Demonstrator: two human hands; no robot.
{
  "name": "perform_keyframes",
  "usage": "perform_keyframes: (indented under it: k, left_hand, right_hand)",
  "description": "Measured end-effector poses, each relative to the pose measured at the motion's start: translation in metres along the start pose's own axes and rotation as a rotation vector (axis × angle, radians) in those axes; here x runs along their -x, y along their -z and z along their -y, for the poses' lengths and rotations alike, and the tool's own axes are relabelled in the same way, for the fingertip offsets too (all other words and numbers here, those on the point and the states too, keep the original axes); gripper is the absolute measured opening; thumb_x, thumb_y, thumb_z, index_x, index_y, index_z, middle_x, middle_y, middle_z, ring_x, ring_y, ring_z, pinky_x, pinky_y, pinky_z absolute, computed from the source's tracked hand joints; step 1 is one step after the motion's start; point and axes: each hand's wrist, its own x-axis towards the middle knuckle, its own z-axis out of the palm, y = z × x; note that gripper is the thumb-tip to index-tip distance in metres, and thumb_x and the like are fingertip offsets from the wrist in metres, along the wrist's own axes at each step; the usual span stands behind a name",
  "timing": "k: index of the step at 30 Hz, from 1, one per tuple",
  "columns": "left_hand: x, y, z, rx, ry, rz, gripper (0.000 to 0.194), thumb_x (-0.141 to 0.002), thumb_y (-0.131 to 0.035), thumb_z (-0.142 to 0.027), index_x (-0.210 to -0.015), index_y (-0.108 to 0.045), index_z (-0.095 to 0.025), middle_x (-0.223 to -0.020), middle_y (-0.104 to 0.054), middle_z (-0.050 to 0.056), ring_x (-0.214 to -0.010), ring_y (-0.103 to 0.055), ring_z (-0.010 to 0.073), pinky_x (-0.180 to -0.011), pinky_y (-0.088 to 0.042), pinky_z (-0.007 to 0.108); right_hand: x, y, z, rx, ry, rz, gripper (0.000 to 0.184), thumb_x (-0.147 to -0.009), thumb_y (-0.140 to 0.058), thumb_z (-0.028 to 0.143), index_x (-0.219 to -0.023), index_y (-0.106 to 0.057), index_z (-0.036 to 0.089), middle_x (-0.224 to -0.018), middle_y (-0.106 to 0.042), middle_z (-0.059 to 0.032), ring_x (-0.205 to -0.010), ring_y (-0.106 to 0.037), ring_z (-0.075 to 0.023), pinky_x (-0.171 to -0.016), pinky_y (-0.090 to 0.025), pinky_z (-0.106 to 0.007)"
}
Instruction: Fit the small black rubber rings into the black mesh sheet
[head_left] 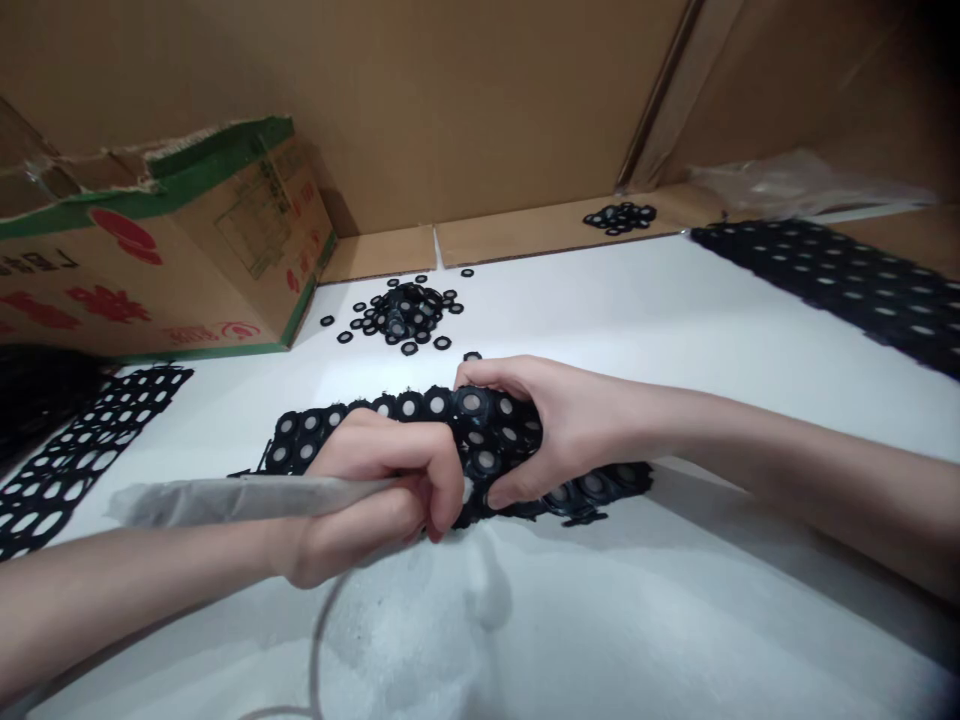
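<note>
A black perforated sheet (409, 405) with rows of pale round discs lies on the white tabletop in front of me. My left hand (382, 475) is closed around a long pale-grey wrapped handle (247, 500), which points back over my left wrist. The working end of that handle is mostly hidden at my fingertips, close to the sheet. My right hand (532, 435) grips the sheet across its width, fingers at the far edge and thumb near the front. Both hands cover part of the sheet.
Small black rings (409, 310) are heaped behind the sheet, with another pile (621, 217) on the cardboard ledge. A printed carton (225, 240) stands left. More black sheets lie left (97, 430) and right (847, 285). A thin cord (319, 630) runs in front.
</note>
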Motion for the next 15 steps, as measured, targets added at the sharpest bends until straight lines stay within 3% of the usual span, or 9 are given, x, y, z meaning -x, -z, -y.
perform_keyframes:
  k: [6,15]
  left_hand:
    - [-0.0010,-0.0010,0.0021,-0.005,0.010,0.021,0.016,-0.075,-0.042,-0.008,-0.064,-0.050,-0.015,-0.056,-0.055,0.001,-0.051,-0.049,0.0103,-0.049,-0.038,0.022]
    - [-0.0070,0.0023,0.0004,0.129,0.158,0.112,0.017,-0.071,-0.043,-0.006,-0.060,-0.052,-0.014,-0.054,-0.054,0.001,-0.049,-0.048,0.0100,-0.046,-0.037,0.021]
  right_hand:
    - [-0.0004,-0.0005,-0.0003,0.006,-0.001,0.002,0.047,-0.055,-0.080,0.042,-0.086,-0.052,0.021,-0.090,-0.056,0.0011,-0.085,-0.051,-0.0185,-0.068,-0.039,-0.026]
    - [-0.0004,-0.0015,0.0013,0.011,0.007,0.005,0.044,-0.056,-0.080,0.037,-0.086,-0.051,0.021,-0.090,-0.056,0.0025,-0.083,-0.051,-0.0161,-0.067,-0.039,-0.025]
